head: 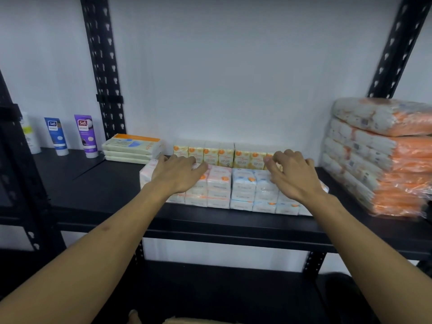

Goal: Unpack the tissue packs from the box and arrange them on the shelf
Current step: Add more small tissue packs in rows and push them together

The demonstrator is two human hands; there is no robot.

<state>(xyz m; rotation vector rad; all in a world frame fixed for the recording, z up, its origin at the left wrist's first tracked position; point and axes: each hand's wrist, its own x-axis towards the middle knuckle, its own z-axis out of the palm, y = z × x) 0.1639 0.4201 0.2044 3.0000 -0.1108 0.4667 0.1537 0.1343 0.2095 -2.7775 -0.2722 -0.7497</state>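
Both hands lie on the front tissue packs [219, 183] on the shelf [105, 183]: left hand [177, 174] spread flat, right hand [294, 176] with fingers loosely bent, gripping nothing.

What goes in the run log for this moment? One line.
left hand on pink tissue packs | right hand on blue tissue packs | shelf

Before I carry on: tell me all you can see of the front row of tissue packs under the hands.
The front row of tissue packs lies on the black shelf, near its front edge, in soft glossy plastic wrap. The left packs are pink and white, the right ones blue and white, with orange dots, stacked in layers. The left hand rests on the pink side, the right hand on the blue side. A row of yellow packs stands right behind.
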